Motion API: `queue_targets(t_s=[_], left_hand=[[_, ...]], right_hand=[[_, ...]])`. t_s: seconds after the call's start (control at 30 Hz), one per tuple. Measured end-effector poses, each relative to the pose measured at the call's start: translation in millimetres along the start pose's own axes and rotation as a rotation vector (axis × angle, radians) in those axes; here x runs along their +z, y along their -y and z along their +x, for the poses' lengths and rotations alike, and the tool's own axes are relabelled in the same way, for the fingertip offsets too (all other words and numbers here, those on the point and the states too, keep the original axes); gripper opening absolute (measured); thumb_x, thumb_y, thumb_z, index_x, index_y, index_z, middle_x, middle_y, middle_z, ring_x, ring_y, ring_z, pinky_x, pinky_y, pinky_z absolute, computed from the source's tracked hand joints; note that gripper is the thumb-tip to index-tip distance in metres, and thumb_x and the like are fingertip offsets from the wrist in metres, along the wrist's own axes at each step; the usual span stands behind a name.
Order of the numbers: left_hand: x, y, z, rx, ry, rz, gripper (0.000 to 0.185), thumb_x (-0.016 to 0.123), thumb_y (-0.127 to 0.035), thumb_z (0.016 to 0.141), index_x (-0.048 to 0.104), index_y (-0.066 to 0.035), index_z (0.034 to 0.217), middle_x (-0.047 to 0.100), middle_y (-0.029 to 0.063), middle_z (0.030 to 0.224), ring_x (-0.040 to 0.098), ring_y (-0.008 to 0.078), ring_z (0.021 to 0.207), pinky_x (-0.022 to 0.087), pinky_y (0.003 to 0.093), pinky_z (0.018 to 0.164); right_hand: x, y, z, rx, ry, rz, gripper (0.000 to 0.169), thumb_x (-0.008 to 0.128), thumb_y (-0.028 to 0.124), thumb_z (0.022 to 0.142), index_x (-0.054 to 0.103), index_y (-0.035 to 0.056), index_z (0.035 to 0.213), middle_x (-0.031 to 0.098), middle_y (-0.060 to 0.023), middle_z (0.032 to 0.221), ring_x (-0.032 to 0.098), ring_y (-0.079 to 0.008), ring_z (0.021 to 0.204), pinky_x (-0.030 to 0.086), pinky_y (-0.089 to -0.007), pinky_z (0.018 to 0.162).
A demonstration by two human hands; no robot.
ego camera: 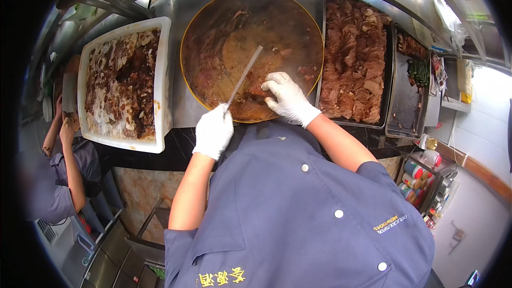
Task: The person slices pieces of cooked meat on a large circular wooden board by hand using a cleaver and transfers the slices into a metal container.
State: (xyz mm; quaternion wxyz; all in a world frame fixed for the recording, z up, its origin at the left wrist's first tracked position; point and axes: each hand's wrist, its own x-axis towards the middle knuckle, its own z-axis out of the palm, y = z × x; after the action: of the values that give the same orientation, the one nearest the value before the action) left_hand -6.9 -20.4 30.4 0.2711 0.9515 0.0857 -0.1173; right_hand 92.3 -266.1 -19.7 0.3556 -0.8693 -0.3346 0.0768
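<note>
A round chopping board (224, 20) with a yellow rim lies before me, stained and strewn with meat scraps. My left hand (214, 131), in a white glove, is closed around the handle of a knife (245, 75), whose narrow blade points up and to the right over the board. My right hand (286, 96), also gloved in white, rests at the board's near right with its fingers bent beside a piece of cooked meat (258, 88). The fingertips touch or nearly touch that meat; whether they grip it is unclear. Some meat also lies at the board's near edge.
At left stands a white plastic tub (163, 88) of browned meat. A metal tray (390, 76) of sliced meat adjoins the board at right, beside another dark tray (404, 104) with meat and green leaves. A co-worker (60, 184) handles a cleaver (69, 92) at far left.
</note>
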Motion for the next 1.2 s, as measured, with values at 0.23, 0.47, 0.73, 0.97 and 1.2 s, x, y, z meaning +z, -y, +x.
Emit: queue_targets(t_s=[0.23,0.47,0.73,0.97,1.2], left_hand=[[16.3,-4.8,-10.1,0.060,0.080,0.101,0.023,0.059,-0.020,0.101,0.070,-0.003,0.113,0.074,0.0214,0.088,0.073,0.0409,0.081,0.057,0.0508,0.075],[-27.2,-21.5,-46.3,0.039,0.133,0.107,0.021,0.060,-0.019,0.100,0.067,-0.003,0.112,0.070,0.0173,0.080,0.070,0.0373,0.075,0.056,0.0485,0.068],[-29.3,-16.2,-35.8,-0.023,0.282,0.097,0.019,0.060,-0.015,0.099,0.067,0.000,0.108,0.069,0.0203,0.077,0.070,0.0393,0.073,0.055,0.0511,0.068],[1.9,-12.4,9.6,-0.075,0.388,0.063,0.024,0.060,-0.011,0.097,0.067,0.005,0.112,0.071,0.0231,0.080,0.071,0.0405,0.077,0.056,0.0514,0.071],[-20.5,-22.0,6.6,-0.033,0.429,0.052,0.034,0.057,-0.010,0.096,0.063,0.011,0.121,0.068,0.0212,0.075,0.071,0.0400,0.068,0.057,0.0493,0.065]], right_hand=[[13.5,-5.3,5.0,-0.145,-0.108,-0.096,0.027,0.074,0.006,0.076,0.068,0.0072,0.102,0.065,-0.0113,0.113,0.061,-0.0377,0.114,0.055,-0.0481,0.097],[32.1,-17.6,11.2,-0.206,-0.185,-0.055,0.023,0.073,0.006,0.069,0.067,0.0083,0.091,0.065,-0.0105,0.104,0.063,-0.0365,0.105,0.056,-0.0484,0.088],[33.2,-20.1,16.0,-0.202,-0.170,-0.021,0.024,0.072,0.003,0.065,0.066,0.0095,0.087,0.065,-0.0079,0.100,0.064,-0.0356,0.097,0.056,-0.0472,0.081],[38.4,-28.5,15.0,-0.194,-0.114,0.034,0.026,0.072,0.004,0.063,0.069,0.0117,0.087,0.065,-0.0054,0.100,0.063,-0.0320,0.095,0.055,-0.0454,0.078],[38.2,-27.3,16.0,-0.153,-0.134,-0.001,0.026,0.073,0.004,0.059,0.069,0.0105,0.084,0.062,-0.0055,0.093,0.063,-0.0314,0.094,0.055,-0.0448,0.077]])
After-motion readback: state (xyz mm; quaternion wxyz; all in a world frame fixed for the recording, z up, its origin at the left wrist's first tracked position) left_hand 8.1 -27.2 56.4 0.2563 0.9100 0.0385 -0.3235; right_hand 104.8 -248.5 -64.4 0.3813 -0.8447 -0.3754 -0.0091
